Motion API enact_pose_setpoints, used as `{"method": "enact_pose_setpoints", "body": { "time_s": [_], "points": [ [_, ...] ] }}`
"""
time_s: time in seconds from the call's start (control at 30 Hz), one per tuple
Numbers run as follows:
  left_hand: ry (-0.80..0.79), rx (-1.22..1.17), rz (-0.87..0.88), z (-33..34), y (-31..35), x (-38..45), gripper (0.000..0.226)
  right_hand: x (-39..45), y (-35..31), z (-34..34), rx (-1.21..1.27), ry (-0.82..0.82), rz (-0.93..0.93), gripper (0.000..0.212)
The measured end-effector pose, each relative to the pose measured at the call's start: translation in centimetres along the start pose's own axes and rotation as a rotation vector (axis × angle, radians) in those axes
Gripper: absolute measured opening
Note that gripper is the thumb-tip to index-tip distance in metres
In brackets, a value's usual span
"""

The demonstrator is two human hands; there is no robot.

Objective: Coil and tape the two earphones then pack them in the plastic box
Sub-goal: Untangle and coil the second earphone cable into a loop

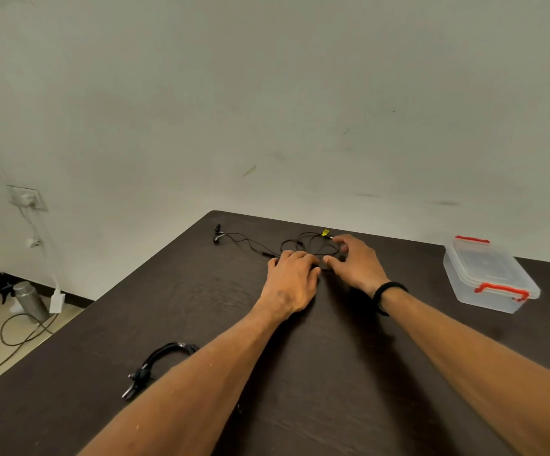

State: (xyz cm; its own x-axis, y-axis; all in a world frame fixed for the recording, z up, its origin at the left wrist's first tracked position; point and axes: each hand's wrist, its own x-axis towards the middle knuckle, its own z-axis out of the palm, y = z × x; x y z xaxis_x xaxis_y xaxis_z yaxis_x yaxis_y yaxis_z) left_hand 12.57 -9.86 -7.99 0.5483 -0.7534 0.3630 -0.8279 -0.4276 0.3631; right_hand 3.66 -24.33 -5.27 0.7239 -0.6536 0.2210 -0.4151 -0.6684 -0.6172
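A loose black earphone (250,244) lies uncoiled at the far side of the dark table (332,373), its buds (217,233) to the left and a yellow tag (325,232) by the plug end. My left hand (291,279) lies knuckles up on the cable loops, with its fingers curled down onto them. My right hand (355,261) arches over the loops just right of it, fingertips touching the cable and thumb stretched toward my left fingers. A second black earphone (158,363) lies bundled near my left forearm. The clear plastic box (490,274) stands at the right with its lid on.
The box has red clips at both ends and stands close to the table's right edge. Past the table's left edge, a metal bottle (31,301), a white charger and a cord lie on the floor by the wall.
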Motion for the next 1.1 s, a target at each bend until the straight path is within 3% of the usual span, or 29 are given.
{"method": "enact_pose_setpoints", "body": {
  "time_s": [0.07,0.27,0.4,0.5,0.6,0.67,0.77,0.87,0.97,1.1],
  "points": [
    [0.050,-0.011,0.041,-0.3,0.2,-0.3,0.033,0.1,-0.1,0.3,0.029,0.017,0.014,0.045],
    [0.144,-0.004,0.102,-0.4,0.4,-0.5,0.042,-2.0,1.0,-0.4,0.065,0.064,0.023,0.015],
    [0.185,-0.011,0.176,-0.6,1.0,-1.6,0.024,-4.7,2.4,-4.2,0.099,0.188,0.054,0.013],
    [0.130,0.009,0.187,-0.7,3.3,-3.7,0.028,-7.0,3.5,-6.8,0.117,0.355,0.098,0.015],
    [0.182,0.038,0.282,-0.2,6.3,-6.4,0.025,-10.0,3.6,-7.3,0.107,0.446,0.118,0.017],
    [0.247,-0.029,0.302,0.2,8.4,-8.1,0.024,-11.9,3.1,-6.8,0.120,0.422,0.057,0.015],
    [0.394,-0.155,0.072,-0.1,9.0,-9.3,0.027,-14.7,2.6,-5.7,0.187,0.409,-0.072,0.016],
    [0.308,-0.116,-0.082,-0.6,7.2,-9.8,0.052,-16.3,2.9,-5.4,0.220,0.500,-0.157,0.018],
    [0.274,-0.155,0.100,-1.1,7.7,-10.3,0.057,-16.5,2.9,-5.3,0.160,0.531,-0.276,0.024],
    [0.331,-0.150,0.222,0.0,9.5,-9.8,0.033,-16.5,2.9,-5.0,0.127,0.474,-0.376,0.033]
  ]
}}
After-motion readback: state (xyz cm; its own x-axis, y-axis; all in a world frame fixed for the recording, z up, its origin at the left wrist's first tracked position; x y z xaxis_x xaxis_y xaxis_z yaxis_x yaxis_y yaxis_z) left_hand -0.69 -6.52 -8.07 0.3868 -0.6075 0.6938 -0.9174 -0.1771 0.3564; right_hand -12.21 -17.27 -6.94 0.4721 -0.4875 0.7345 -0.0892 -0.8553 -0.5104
